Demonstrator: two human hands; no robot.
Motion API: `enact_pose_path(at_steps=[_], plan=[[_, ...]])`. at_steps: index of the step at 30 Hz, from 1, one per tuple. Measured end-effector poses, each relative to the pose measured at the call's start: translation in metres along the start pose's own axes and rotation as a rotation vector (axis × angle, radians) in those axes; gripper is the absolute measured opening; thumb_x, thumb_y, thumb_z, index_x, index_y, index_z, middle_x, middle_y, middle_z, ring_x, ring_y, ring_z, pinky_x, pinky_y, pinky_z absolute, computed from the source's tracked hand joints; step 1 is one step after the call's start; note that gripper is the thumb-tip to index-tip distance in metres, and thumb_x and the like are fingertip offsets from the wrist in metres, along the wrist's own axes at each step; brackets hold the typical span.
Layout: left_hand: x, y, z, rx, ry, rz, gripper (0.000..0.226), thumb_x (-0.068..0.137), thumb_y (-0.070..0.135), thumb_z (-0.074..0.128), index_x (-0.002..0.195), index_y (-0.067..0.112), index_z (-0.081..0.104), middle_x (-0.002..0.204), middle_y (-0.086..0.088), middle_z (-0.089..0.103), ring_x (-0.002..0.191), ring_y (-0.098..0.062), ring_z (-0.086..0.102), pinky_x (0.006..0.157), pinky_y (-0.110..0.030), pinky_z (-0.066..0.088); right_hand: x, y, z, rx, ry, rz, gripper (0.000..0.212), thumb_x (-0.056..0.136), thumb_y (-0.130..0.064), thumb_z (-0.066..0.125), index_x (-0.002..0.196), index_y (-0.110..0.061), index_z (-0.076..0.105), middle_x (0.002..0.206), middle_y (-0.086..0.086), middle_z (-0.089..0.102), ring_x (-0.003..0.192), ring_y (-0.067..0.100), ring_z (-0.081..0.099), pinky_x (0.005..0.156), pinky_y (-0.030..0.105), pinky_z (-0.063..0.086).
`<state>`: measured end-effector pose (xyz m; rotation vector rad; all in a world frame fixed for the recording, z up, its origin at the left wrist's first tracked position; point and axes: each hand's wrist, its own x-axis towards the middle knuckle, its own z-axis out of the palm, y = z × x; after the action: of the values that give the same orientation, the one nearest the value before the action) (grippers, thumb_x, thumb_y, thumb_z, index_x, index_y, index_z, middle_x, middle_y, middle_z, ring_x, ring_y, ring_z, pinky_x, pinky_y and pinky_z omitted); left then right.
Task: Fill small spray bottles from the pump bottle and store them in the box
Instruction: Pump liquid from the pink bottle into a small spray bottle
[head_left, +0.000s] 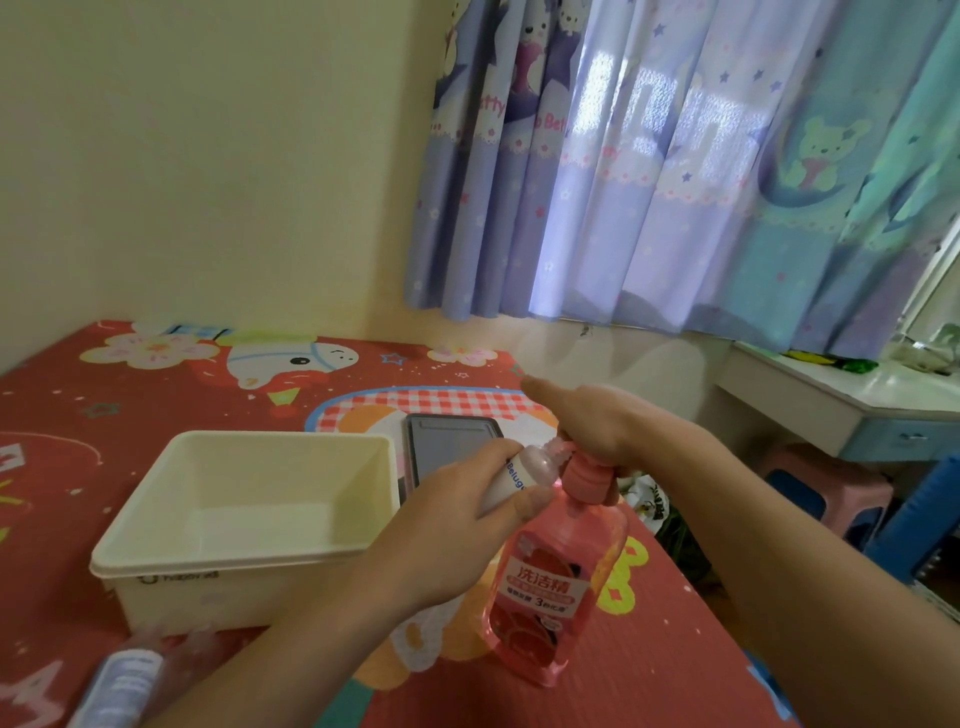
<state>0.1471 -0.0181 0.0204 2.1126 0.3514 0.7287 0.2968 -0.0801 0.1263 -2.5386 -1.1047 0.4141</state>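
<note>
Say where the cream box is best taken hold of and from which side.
Grip the cream box by its flared top rim, one hand on each short side, coming from above. It sits upright and open-topped on the mat, its walls look smooth and slightly sloped, and the rim lip seems the surest purchase.
</note>
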Motion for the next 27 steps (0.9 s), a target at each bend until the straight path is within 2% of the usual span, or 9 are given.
enact_pose_path(at_steps=[6, 9, 11, 12, 13, 15, 17, 21, 27], plan=[[0.002, 0.006, -0.002, -0.013, 0.01, 0.022, 0.036, 0.091, 0.065, 0.05, 0.12, 0.045, 0.054, 0.098, 0.013, 0.069, 0.085, -0.005, 0.066, 0.078, -0.035, 0.056, -0.008, -0.003, -0.011, 0.064, -0.079, 0.024, 0.075, 0.091, -0.078, 0.023, 0.078, -0.01, 0.053, 0.04, 0.0, 0.036, 0.037, 0.018, 0.032, 0.048, 0.024, 0.029], [0.003, 0.001, -0.002, 0.007, 0.012, 0.023, 0.036, 0.092, 0.067, 0.05, 0.12, 0.045, 0.054, 0.101, 0.012, 0.068, 0.087, -0.004, 0.066, 0.08, -0.038, 0.056, -0.005, -0.003, -0.004, 0.042, -0.025, 0.003, 0.075, 0.093, -0.075, 0.027, 0.096, -0.007, 0.06, 0.064, 0.006, 0.054, 0.051, 0.024, 0.047, 0.054, 0.029, 0.04], [0.001, -0.001, -0.001, 0.009, 0.009, 0.013, 0.037, 0.091, 0.069, 0.049, 0.12, 0.046, 0.054, 0.102, 0.013, 0.068, 0.088, -0.004, 0.065, 0.08, -0.04, 0.056, -0.003, -0.001, -0.001, 0.003, 0.005, -0.005, 0.076, 0.093, -0.074, 0.026, 0.109, -0.008, 0.061, 0.095, 0.012, 0.066, 0.075, 0.029, 0.062, 0.074, 0.037, 0.053], [0.001, 0.0, -0.001, 0.005, 0.002, 0.013, 0.038, 0.091, 0.069, 0.049, 0.119, 0.046, 0.054, 0.101, 0.012, 0.067, 0.087, -0.004, 0.065, 0.08, -0.039, 0.056, -0.002, -0.001, -0.001, 0.002, -0.009, -0.001, 0.077, 0.093, -0.075, 0.025, 0.106, -0.009, 0.062, 0.099, 0.014, 0.069, 0.076, 0.028, 0.063, 0.079, 0.039, 0.054], [0.001, 0.002, -0.001, -0.002, -0.005, 0.013, 0.038, 0.09, 0.069, 0.049, 0.119, 0.046, 0.054, 0.1, 0.012, 0.067, 0.086, -0.005, 0.065, 0.079, -0.038, 0.056, -0.003, 0.0, -0.004, 0.021, -0.045, 0.007, 0.075, 0.092, -0.077, 0.023, 0.095, -0.012, 0.06, 0.084, 0.012, 0.071, 0.064, 0.024, 0.059, 0.07, 0.036, 0.054], [0.002, 0.006, -0.002, -0.023, -0.005, 0.017, 0.036, 0.091, 0.066, 0.051, 0.12, 0.045, 0.054, 0.099, 0.011, 0.069, 0.085, -0.006, 0.066, 0.079, -0.037, 0.056, -0.007, -0.002, -0.01, 0.06, -0.123, 0.015, 0.071, 0.089, -0.081, 0.021, 0.073, -0.017, 0.047, 0.046, 0.003, 0.048, 0.041, 0.019, 0.038, 0.049, 0.026, 0.034], [0.003, 0.004, -0.003, -0.033, 0.006, 0.02, 0.032, 0.092, 0.064, 0.052, 0.118, 0.045, 0.055, 0.098, 0.011, 0.069, 0.084, -0.006, 0.066, 0.078, -0.037, 0.056, -0.005, -0.001, -0.011, 0.043, -0.12, 0.006, 0.07, 0.087, -0.083, 0.022, 0.066, -0.02, 0.043, 0.049, 0.003, 0.035, 0.039, 0.018, 0.031, 0.049, 0.026, 0.025], [-0.001, 0.0, 0.0, -0.012, -0.006, 0.002, 0.04, 0.089, 0.071, 0.049, 0.119, 0.046, 0.054, 0.097, 0.014, 0.067, 0.084, -0.003, 0.065, 0.08, -0.041, 0.056, 0.001, 0.004, 0.0, -0.024, -0.037, -0.021, 0.069, 0.085, -0.085, 0.023, 0.066, -0.023, 0.045, 0.068, 0.007, 0.047, 0.053, 0.023, 0.039, 0.055, 0.03, 0.037], [0.002, 0.004, -0.001, -0.045, -0.004, 0.003, 0.031, 0.092, 0.063, 0.053, 0.118, 0.046, 0.055, 0.099, 0.011, 0.069, 0.085, -0.006, 0.067, 0.082, -0.043, 0.057, -0.001, 0.001, -0.009, 0.02, -0.125, -0.025, 0.076, 0.083, -0.087, 0.023, 0.069, -0.018, 0.051, 0.051, 0.003, 0.04, 0.047, 0.02, 0.029, 0.051, 0.028, 0.026]])
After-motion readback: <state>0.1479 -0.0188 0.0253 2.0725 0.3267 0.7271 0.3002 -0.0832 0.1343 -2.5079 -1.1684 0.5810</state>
